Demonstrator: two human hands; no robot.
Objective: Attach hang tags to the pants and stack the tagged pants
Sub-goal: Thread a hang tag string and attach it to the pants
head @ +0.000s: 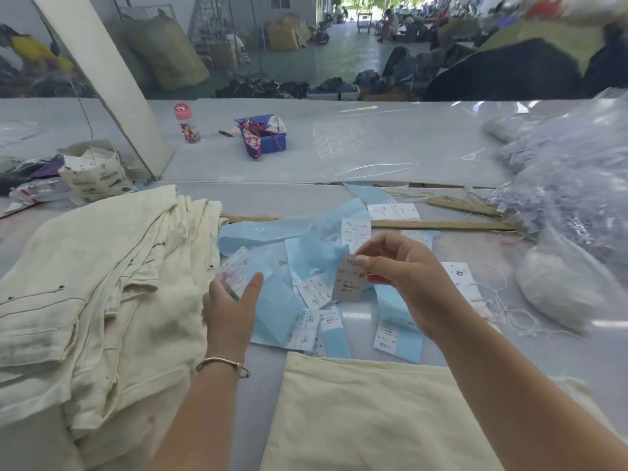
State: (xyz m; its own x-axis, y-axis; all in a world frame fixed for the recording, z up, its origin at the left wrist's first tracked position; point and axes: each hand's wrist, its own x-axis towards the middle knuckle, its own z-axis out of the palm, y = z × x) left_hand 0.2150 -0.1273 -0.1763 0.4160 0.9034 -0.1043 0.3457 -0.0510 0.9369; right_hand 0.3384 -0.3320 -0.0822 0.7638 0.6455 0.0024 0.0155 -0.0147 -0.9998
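A pile of cream pants [102,283] lies rumpled at the left of the table. One folded cream pair [367,416] lies flat at the near edge. Between them, blue backing sheets [272,311] carry several white printed labels [314,292]. My right hand [404,277] pinches a grey hang tag [350,283] above the blue sheets. My left hand [232,297] holds a white label strip [236,266] at the edge of the pants pile. White hang tags with strings [464,283] lie to the right.
Two wooden rulers [441,225] lie behind the sheets. A clear bag of tag strings [571,185] fills the right side, with a white bundle [560,287] below it. Further back stand a blue box [268,136], a small bottle [187,124], a paper bag [95,171] and a slanted white post [108,79].
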